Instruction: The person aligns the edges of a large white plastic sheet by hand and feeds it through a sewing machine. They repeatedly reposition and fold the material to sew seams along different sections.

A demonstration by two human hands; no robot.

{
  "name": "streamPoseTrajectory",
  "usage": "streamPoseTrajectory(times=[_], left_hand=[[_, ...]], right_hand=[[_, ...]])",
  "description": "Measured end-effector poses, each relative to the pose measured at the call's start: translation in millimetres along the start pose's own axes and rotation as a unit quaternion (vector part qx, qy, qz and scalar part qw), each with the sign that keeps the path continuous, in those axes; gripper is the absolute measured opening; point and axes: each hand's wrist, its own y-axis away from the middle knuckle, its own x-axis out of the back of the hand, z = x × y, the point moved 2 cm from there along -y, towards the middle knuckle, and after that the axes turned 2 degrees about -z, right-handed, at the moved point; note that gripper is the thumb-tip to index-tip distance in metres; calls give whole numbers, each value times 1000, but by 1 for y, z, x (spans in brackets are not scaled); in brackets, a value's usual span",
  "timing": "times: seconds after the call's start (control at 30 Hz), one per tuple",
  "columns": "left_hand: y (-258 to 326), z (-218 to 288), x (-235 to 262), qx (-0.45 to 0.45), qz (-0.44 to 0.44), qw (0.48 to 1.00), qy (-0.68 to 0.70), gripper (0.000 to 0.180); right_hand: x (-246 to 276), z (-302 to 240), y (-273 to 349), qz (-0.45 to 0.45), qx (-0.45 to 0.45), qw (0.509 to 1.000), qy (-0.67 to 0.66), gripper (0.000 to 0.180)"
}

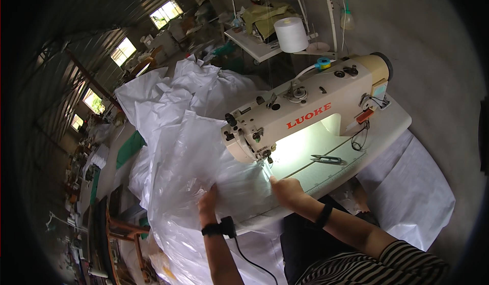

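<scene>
A cream industrial sewing machine [305,109] stands on a white table [392,124], its lamp lighting the bed under the arm. Clear and white plastic sheeting [193,147] is piled to the left and spreads under the needle area [266,156]. My left hand [208,199] presses flat on the sheet, fingers spread, a black band with a cable on its wrist. My right hand [286,189] rests on the sheet's edge just below the needle, fingers curled over the material. Both hands hold the sheet down on the table.
Thread snips [327,158] lie on the machine bed right of the needle. A large white thread cone [291,34] stands behind the machine. White sheeting [412,198] hangs off the table at right. Another work table [254,45] and windows are farther back.
</scene>
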Motion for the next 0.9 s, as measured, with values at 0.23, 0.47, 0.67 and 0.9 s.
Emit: streamPoseTrajectory(times=[0.23,0.47,0.67,0.9], left_hand=[[135,92,-56,-498,137,839,171,41],[121,86,-64,-492,144,842,168,27],[93,113,-54,-424,144,869,212,6],[55,136,-66,-341,191,909,144,8]], right_hand=[[9,20,4,-19,28,982,-188,13],[16,29,7,40,23,970,-239,22],[14,30,6,16,-2,969,-248,22],[30,27,3,-20,-26,975,-218,29]])
